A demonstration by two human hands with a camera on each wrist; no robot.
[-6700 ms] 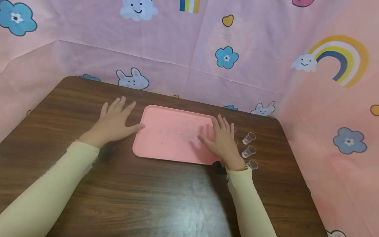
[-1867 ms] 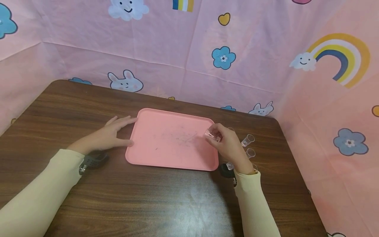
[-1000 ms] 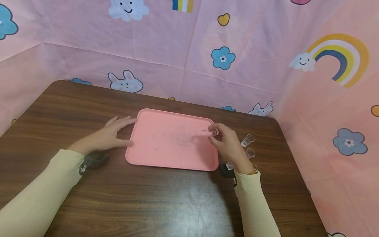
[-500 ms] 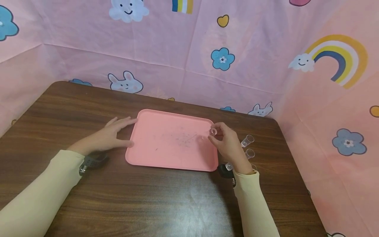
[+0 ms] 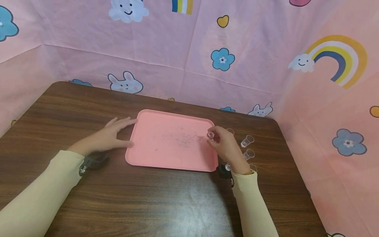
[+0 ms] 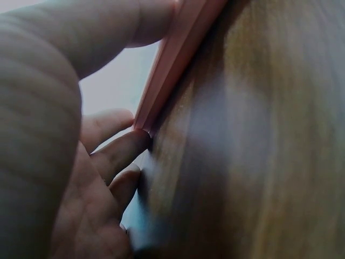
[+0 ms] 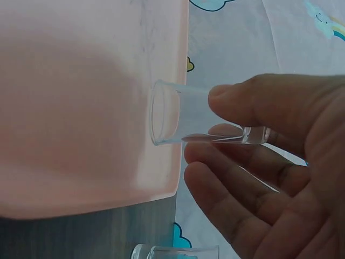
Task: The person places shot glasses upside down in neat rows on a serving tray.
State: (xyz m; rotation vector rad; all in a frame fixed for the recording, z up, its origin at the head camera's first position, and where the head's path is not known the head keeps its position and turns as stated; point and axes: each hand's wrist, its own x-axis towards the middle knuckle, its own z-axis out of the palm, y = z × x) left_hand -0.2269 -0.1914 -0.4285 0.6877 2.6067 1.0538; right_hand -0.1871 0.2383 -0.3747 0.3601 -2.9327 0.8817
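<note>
My right hand (image 5: pixel 226 144) pinches a small clear shot glass (image 7: pixel 188 116) between thumb and fingertips, over the right end of a pink tray (image 5: pixel 168 158). The glass is upside down: in the head view its thick base faces up, and in the right wrist view its mouth points at the tray surface. My left hand (image 5: pixel 105 136) rests at the tray's left edge, fingers straight and spread. In the left wrist view, the thumb (image 6: pixel 129 27) and fingertips touch the tray's rim (image 6: pixel 161 81).
More clear shot glasses stand on the brown wooden table (image 5: pixel 165 204) right of the tray, including a back one (image 5: pixel 247 141) and a middle one (image 5: pixel 249 154). My right hand and wrist partly hide others. A patterned pink cloth (image 5: pixel 177 49) rises behind the table.
Earlier both hands were spread and held nothing. The left moved to the tray edge; the right took a shot glass, turned it from sideways to mouth down, and lately shifted slightly nearer me.
</note>
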